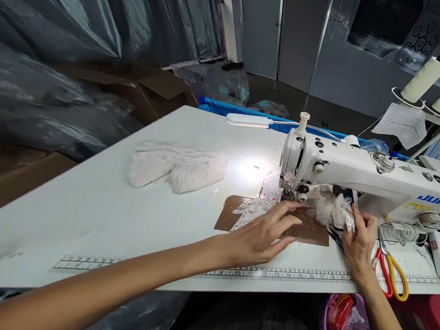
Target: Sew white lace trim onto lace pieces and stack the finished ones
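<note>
We have both hands at the sewing machine (392,175) on the right side of the frame. Our left hand (262,235), right of the centre, is open and palm-down, its fingers spread and slightly bent, empty of any grip. Its fingertips point towards the needle area, over the brown sheet (225,218) on the table (84,215); whether they press on anything we cannot tell. White eyelet trim (253,209) lies just beyond that hand, partly hidden by it, and runs up towards the needle area.

Our right hand (360,244), farther right, is closed, thumb and fingers pinching a bunch of gathered sheer white fabric (332,208). The bunch sits under the machine's arm, right of the needle area. A dark slim tool (336,238) lies just beside this hand, partly covered.

To the lower right of that hand we see red and yellow scissor handles (390,263), and above them a coil of pale cord (402,233). A pile of ruffled white fabric (200,171) rests left of the centre, well apart from both our hands. Along the table's near edge, our left forearm crosses a printed ruler (268,275).
</note>
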A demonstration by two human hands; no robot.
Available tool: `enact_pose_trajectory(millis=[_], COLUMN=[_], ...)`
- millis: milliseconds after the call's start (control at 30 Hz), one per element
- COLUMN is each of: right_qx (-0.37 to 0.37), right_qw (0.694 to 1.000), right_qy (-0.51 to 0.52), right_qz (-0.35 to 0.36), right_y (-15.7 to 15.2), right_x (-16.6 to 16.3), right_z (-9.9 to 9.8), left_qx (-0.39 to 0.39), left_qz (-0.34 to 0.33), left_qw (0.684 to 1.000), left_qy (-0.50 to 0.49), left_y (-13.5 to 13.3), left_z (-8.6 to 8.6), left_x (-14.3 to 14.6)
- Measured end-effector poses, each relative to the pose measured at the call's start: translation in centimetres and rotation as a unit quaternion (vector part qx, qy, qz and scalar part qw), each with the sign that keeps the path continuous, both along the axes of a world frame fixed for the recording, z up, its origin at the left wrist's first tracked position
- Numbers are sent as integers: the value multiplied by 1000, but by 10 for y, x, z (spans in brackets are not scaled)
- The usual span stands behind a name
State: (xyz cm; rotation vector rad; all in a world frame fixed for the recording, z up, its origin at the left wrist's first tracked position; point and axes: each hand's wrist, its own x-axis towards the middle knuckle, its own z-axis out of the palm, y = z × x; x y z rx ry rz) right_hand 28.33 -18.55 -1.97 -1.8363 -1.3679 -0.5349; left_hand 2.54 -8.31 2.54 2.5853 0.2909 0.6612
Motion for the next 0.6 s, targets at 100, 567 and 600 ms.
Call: enact_pose_trajectory(millis=[100,567,600], right_qx=[39,-82,-95], right_qw=[994,990,982], right_qy=[-29,-2,13], right_qz=[-94,118,160], right_y=[-5,11,16], right_x=[12,-41,-50], right_z=[-1,26,23], left_qx=[-2,6,0], left_qz=[45,172,130], left_qw=[999,984,991], left_qy=[-7,-40,-25], left_y=[16,84,80], left_z=[-7,-16,-14], left_x=[-14,-66,-65])
